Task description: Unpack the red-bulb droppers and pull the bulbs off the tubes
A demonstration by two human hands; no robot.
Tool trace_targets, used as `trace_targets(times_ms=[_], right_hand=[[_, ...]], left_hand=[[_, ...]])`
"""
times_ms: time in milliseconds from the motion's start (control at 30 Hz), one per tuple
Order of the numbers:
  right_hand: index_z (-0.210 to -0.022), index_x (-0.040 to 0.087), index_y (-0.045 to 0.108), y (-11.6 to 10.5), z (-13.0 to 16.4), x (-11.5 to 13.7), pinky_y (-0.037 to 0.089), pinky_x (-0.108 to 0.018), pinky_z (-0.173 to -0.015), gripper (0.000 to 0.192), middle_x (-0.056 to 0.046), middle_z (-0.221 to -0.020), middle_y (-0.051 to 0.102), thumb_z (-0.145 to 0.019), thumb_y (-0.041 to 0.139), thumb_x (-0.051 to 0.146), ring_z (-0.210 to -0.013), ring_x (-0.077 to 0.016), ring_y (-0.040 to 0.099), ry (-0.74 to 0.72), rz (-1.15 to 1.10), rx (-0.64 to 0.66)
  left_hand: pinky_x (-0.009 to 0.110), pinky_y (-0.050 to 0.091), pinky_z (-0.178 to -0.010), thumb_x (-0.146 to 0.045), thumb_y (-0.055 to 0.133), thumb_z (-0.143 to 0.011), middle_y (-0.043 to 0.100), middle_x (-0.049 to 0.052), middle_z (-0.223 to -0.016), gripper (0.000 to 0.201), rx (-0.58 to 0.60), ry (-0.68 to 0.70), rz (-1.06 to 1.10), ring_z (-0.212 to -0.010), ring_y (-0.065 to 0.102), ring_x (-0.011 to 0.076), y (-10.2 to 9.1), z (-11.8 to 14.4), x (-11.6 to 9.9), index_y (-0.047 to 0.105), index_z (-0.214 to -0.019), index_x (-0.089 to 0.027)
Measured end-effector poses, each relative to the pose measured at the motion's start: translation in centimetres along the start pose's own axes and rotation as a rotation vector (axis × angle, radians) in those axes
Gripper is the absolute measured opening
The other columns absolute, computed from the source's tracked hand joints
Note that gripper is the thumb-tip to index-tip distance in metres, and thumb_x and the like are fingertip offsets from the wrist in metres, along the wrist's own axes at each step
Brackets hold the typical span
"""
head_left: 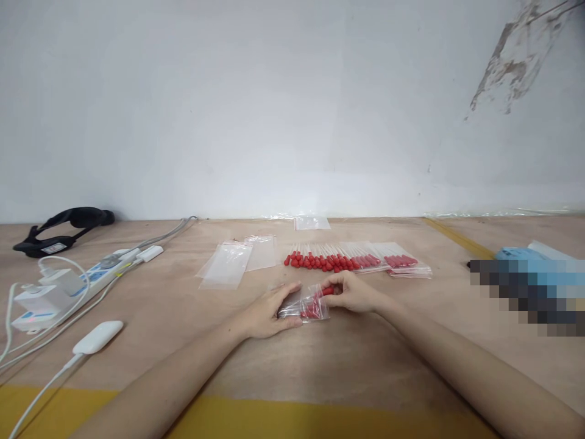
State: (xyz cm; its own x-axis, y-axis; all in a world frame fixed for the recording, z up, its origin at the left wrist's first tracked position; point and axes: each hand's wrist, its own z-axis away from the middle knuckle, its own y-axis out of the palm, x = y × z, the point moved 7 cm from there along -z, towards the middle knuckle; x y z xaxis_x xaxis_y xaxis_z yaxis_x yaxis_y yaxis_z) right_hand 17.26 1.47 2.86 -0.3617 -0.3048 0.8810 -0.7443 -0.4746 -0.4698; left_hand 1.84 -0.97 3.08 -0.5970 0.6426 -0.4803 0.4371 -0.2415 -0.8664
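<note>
In front of me, a small clear zip bag point(299, 305) lies on the table with red-ended pieces inside it. My left hand point(269, 311) holds the bag at its left side, thumb and fingers curved around it. A red-ended dropper point(328, 291) is pinched between the thumb and fingers of my right hand point(350, 291) at the bag's right end; its thin part is hard to make out. Just beyond my hands runs a row of loose droppers point(320, 262), red bulbs towards me and pale stems pointing away. Filled bags point(402, 262) lie at the row's right end.
Flat clear bags point(226, 262) lie left of the row, and another bag point(312, 223) rests by the wall. On the left are a power strip point(98, 271) with plugs and cables, a white adapter point(98, 336) and a black strap point(64, 228). A blue package point(516, 259) sits at right.
</note>
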Motion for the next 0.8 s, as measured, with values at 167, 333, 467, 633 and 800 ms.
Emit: trace_targets(times_ms=[167, 333, 467, 633, 800], right_hand=[[-0.082, 0.015, 0.062, -0.1, 0.1, -0.4, 0.045, -0.025, -0.066, 0.032, -0.002, -0.077, 0.065, -0.058, 0.070, 0.034, -0.071, -0.0132, 0.059, 0.067, -0.283, -0.032], [-0.080, 0.015, 0.066, -3.1, 0.6, -0.7, 0.046, -0.025, -0.068, 0.030, -0.003, -0.077, 0.066, -0.057, 0.072, 0.032, -0.069, -0.0113, 0.059, 0.148, -0.279, -0.065], [-0.078, 0.016, 0.067, -8.7, 2.3, -0.8, 0.047, -0.022, -0.061, 0.027, -0.005, -0.077, 0.067, -0.056, 0.072, 0.031, -0.068, -0.0123, 0.060, 0.247, -0.250, -0.151], [-0.083, 0.016, 0.066, -15.4, 4.0, -1.2, 0.044, -0.022, -0.046, 0.030, -0.006, -0.076, 0.067, -0.061, 0.066, 0.036, -0.060, -0.0136, 0.058, 0.133, -0.066, -0.699], [-0.084, 0.017, 0.067, -14.4, 3.0, -2.8, 0.048, -0.031, -0.070, 0.023, -0.006, -0.082, 0.067, -0.068, 0.057, 0.031, -0.073, -0.0174, 0.060, -0.077, 0.384, -0.985]], left_hand=[[0.039, 0.033, -0.100, -0.052, 0.051, -0.077, 0.037, 0.010, -0.134, 0.069, 0.002, -0.002, -0.013, -0.120, 0.038, 0.0243, 0.1, 0.0, 0.1, 0.027, -0.133, -0.019], [0.038, 0.034, -0.099, -0.051, 0.051, -0.078, 0.041, 0.009, -0.131, 0.065, -0.004, 0.019, -0.042, -0.118, 0.040, 0.0235, -0.2, 0.1, 0.0, 0.030, -0.132, -0.021], [0.040, 0.032, -0.100, -0.051, 0.051, -0.078, 0.040, 0.008, -0.132, 0.063, 0.012, 0.040, -0.067, -0.120, 0.038, 0.0248, -0.6, 0.4, 0.3, 0.031, -0.132, -0.023], [0.040, 0.029, -0.102, -0.050, 0.052, -0.077, 0.040, 0.007, -0.133, 0.062, 0.010, 0.057, -0.072, -0.123, 0.034, 0.0245, -0.7, 0.5, 0.9, 0.035, -0.130, -0.023], [0.041, 0.027, -0.104, -0.051, 0.052, -0.077, 0.039, 0.008, -0.134, 0.061, 0.010, 0.075, -0.063, -0.126, 0.031, 0.0245, -0.6, 0.5, 1.0, 0.038, -0.129, -0.022]])
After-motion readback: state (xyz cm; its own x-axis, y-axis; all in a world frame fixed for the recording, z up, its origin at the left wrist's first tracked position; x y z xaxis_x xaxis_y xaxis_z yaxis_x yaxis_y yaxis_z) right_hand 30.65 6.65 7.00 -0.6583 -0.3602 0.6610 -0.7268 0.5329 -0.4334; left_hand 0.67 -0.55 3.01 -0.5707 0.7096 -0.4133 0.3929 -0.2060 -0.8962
